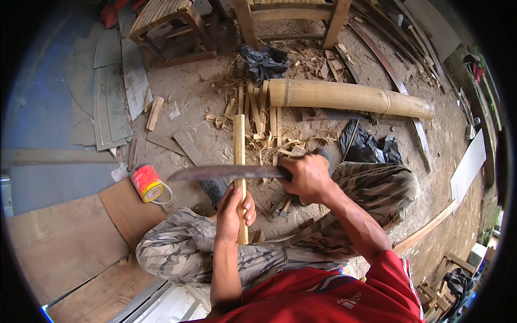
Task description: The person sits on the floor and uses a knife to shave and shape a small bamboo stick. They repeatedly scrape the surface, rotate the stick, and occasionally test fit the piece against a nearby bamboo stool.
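Note:
My left hand [232, 211] is wrapped round the lower part of a bamboo strip [239, 141], which points away from me over my legs. My right hand [307, 176] grips the handle of a machete [226, 172]. Its long dark blade points left and lies across the strip, just beyond my left fingers. Whether the edge bites into the bamboo I cannot tell. Past the strip's far end are several split bamboo pieces [253, 107] and curled shavings [264, 142] on the ground.
A thick bamboo pole [350, 98] lies across the ground ahead. Black plastic bags [369, 144] rest near my right knee. To the left stands a red and yellow paint can [146, 184] with a wire handle, beside wooden boards [70, 229]. Wooden chairs [291, 15] stand at the far side.

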The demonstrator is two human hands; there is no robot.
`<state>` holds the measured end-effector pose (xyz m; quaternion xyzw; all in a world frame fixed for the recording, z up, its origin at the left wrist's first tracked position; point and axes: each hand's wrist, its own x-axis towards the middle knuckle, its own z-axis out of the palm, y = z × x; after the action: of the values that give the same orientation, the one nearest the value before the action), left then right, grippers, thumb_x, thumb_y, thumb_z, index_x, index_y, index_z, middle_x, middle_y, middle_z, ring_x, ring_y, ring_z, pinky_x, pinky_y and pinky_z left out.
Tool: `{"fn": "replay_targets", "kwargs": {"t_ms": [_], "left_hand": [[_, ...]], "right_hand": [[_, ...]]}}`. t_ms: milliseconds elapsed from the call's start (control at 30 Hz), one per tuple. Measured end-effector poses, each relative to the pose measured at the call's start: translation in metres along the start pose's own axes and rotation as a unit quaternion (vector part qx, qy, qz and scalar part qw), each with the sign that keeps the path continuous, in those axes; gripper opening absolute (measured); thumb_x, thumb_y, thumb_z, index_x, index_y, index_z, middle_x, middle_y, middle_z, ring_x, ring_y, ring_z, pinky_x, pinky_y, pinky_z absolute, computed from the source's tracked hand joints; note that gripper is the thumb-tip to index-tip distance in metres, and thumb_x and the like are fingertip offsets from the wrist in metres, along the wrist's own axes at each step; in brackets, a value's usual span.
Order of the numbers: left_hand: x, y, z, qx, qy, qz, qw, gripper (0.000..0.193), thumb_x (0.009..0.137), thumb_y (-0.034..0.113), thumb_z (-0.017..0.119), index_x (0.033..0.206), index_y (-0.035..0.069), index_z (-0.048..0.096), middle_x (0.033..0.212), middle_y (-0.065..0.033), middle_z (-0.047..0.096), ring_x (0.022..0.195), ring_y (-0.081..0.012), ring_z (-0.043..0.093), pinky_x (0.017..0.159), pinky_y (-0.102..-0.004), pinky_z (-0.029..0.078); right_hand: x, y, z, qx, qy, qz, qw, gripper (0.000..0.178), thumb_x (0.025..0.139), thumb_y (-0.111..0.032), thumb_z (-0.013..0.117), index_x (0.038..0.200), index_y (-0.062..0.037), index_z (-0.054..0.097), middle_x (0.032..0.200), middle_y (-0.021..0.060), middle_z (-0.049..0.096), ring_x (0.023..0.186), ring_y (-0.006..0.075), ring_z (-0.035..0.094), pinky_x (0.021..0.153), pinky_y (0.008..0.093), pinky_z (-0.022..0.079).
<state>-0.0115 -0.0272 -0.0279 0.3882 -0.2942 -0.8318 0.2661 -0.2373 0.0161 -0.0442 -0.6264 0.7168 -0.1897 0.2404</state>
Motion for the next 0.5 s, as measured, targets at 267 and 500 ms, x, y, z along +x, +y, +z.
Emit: {"fn": "replay_targets", "kwargs": {"t_ms": [267,500], "left_hand": [[-0.007,-0.003,0.014,0.160,0.061,0.029,0.985,0.009,0.104,0.016,0.047,0.102,0.007,0.049,0.080,0.0000,0.046,0.054,-0.0053,0.040,0.047,-0.0227,0.035],[0.003,0.015,0.037,0.103,0.063,-0.009,0.993,0.010,0.104,0.018,0.048,0.100,0.008,0.048,0.079,0.0015,0.043,0.052,-0.0048,0.034,0.044,-0.0227,0.031]], "right_hand": [[0.001,0.009,0.021,-0.036,0.031,-0.077,0.996,0.022,0.073,-0.033,0.071,0.083,-0.0144,0.064,0.059,0.0067,0.063,0.053,0.0288,0.063,0.051,0.0430,0.048],[0.013,0.010,0.039,-0.017,0.098,-0.078,0.992,0.020,0.073,-0.031,0.071,0.081,-0.0137,0.064,0.057,0.0067,0.062,0.046,0.0257,0.058,0.046,0.0423,0.046]]}}
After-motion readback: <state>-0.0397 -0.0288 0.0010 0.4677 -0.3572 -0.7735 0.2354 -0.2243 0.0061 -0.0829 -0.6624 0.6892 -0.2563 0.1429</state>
